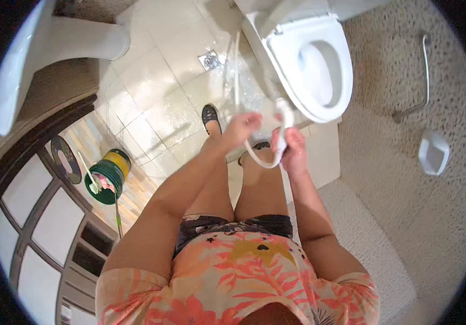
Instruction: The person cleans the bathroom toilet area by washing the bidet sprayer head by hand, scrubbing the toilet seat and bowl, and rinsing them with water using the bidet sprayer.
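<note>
My right hand [293,151] is wrapped round the handle of a white hand sprayer [283,132], whose head points up toward the toilet. From the sprayer a white hose [260,160] loops down and round to the left. Close to that loop is my left hand [244,129], its fingers curled and blurred; whether it grips the hose cannot be made out. The white toilet [333,105] stands beyond my right hand with its seat ring down and its bowl uncovered. Wet floor tiles [184,89] shine in front of my feet.
A floor drain [209,60] lies ahead. At the left are a white sink [14,81] and its pedestal, a green bucket [103,181] holding cleaning things, and a doorway. A grab bar [426,70] and a white soap dish [434,153] are on the right wall.
</note>
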Demonstrator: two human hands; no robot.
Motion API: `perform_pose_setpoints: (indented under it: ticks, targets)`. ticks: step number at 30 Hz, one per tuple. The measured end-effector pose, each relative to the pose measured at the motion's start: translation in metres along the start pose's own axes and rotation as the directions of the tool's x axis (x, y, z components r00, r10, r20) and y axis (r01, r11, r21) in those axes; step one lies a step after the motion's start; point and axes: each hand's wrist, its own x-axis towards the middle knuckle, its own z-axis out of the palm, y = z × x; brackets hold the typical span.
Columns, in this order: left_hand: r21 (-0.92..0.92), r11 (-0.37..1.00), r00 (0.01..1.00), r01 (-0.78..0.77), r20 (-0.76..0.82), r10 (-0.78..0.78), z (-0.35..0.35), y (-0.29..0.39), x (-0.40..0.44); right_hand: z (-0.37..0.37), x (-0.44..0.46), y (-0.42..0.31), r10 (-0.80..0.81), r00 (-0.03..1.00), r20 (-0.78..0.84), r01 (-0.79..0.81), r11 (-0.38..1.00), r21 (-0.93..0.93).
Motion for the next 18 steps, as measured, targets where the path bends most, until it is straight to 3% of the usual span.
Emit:
perform_pose_setpoints:
  ticks: [1, 2, 3, 4, 5, 6, 7, 8, 9, 10, 11, 12, 13, 15, 18]
  targets:
    - [-0.025, 1.0, 0.99, 0.004, -0.141, -0.008, -0.018, 0.032, 0.013, 0.015, 0.0, -0.007, 0.104, 0.992, 0.071, -0.088, 0.976, -0.201]
    - [-0.051, 0.999, 0.961, -0.002, -0.276, -0.012, -0.036, 0.064, 0.026, 0.033, 0.0, -0.019, 0.086, 0.991, 0.102, -0.061, 0.974, -0.22]
    - [-0.184, 0.978, 0.952, -0.098, -0.304, 0.038, -0.055, 0.081, 0.039, 0.052, -0.002, -0.032, 0.174, 0.949, 0.264, -0.073, 0.932, -0.355]
    - [-0.166, 0.978, 0.96, -0.128, -0.27, 0.08, -0.067, 0.105, 0.039, 0.069, -0.004, -0.042, 0.281, 0.873, 0.4, -0.059, 0.873, -0.484]
    - [-0.145, 0.977, 0.964, -0.154, -0.24, 0.116, -0.08, 0.128, 0.037, 0.075, 0.0, -0.05, 0.275, 0.859, 0.431, -0.033, 0.871, -0.49]
    - [-0.133, 0.975, 0.954, -0.179, -0.267, 0.139, -0.093, 0.148, 0.029, 0.072, 0.007, -0.058, 0.281, 0.871, 0.403, -0.067, 0.881, -0.469]
    - [0.267, 0.949, 0.933, -0.168, -0.268, 0.24, -0.106, 0.166, 0.016, 0.069, 0.015, -0.065, 0.287, 0.883, 0.371, -0.1, 0.889, -0.447]
    - [0.624, 0.772, 0.916, -0.119, -0.231, 0.328, -0.119, 0.182, 0.009, 0.065, 0.021, -0.074, 0.376, 0.882, 0.285, -0.201, 0.846, -0.494]
    - [0.711, 0.691, 0.876, -0.127, -0.247, 0.415, -0.137, 0.189, 0.005, 0.064, 0.024, -0.081, 0.366, 0.881, 0.299, -0.183, 0.848, -0.498]
    - [0.787, 0.604, 0.831, -0.123, -0.251, 0.497, -0.157, 0.194, -0.003, 0.063, 0.024, -0.087, 0.423, 0.876, 0.233, -0.2, 0.757, -0.622]
    - [0.808, 0.589, 0.824, -0.007, -0.329, 0.461, -0.175, 0.213, -0.013, 0.063, 0.026, -0.093, 0.469, 0.869, 0.16, -0.215, 0.648, -0.731]
    - [0.861, 0.504, 0.727, 0.066, -0.388, 0.567, -0.188, 0.236, -0.027, 0.064, 0.032, -0.096, 0.46, 0.869, 0.18, -0.192, 0.651, -0.735]
    - [0.882, 0.471, 0.649, 0.023, -0.371, 0.664, -0.212, 0.252, -0.036, 0.067, 0.04, -0.096, 0.474, 0.865, 0.164, -0.219, 0.651, -0.726]
    - [0.9, 0.428, 0.507, 0.081, -0.407, 0.76, -0.239, 0.303, -0.066, 0.082, 0.065, -0.103, 0.498, 0.852, 0.159, -0.239, 0.641, -0.73]
    - [0.912, 0.319, 0.338, 0.257, -0.394, 0.855, -0.265, 0.367, -0.1, 0.117, 0.114, -0.107, 0.223, 0.965, 0.135, -0.068, 0.715, -0.695]
